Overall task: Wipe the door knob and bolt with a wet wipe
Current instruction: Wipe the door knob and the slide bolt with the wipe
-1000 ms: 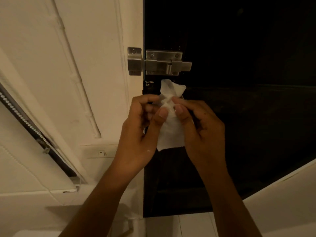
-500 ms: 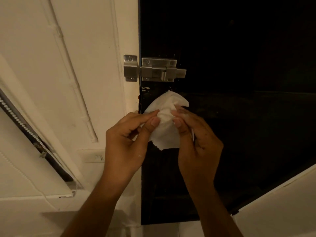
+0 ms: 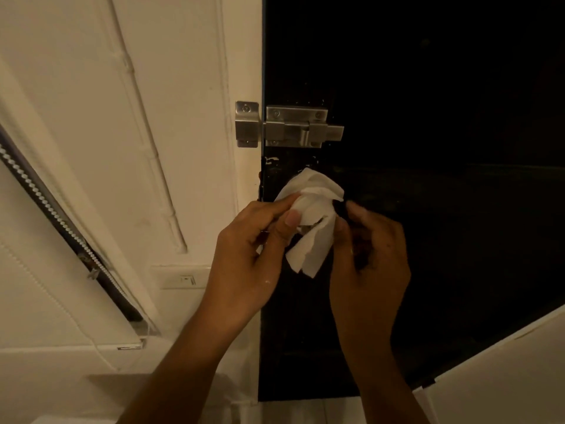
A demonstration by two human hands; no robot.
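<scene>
A white wet wipe (image 3: pixel 312 221) hangs crumpled between both hands in front of the black door (image 3: pixel 428 179). My left hand (image 3: pixel 247 264) pinches its left side between thumb and forefinger. My right hand (image 3: pixel 370 264) touches its right edge with curled fingers. The steel slide bolt (image 3: pixel 293 127) is fixed above the hands, its keeper plate (image 3: pixel 247 123) on the white frame. The bolt bar reaches across into the keeper. The door knob is hidden behind the wipe and hands.
White wall with a thin conduit pipe (image 3: pixel 146 133) runs at left. A white wall switch (image 3: pixel 183 276) sits beside my left hand. A window blind with a bead chain (image 3: pixel 46 203) slants at far left. A white surface (image 3: pixel 504 377) fills the lower right.
The wipe has been pulled and bunched differently, now more spread at the top. Both hands shifted slightly apart and the view dropped, so the bolt sits lower in frame.
</scene>
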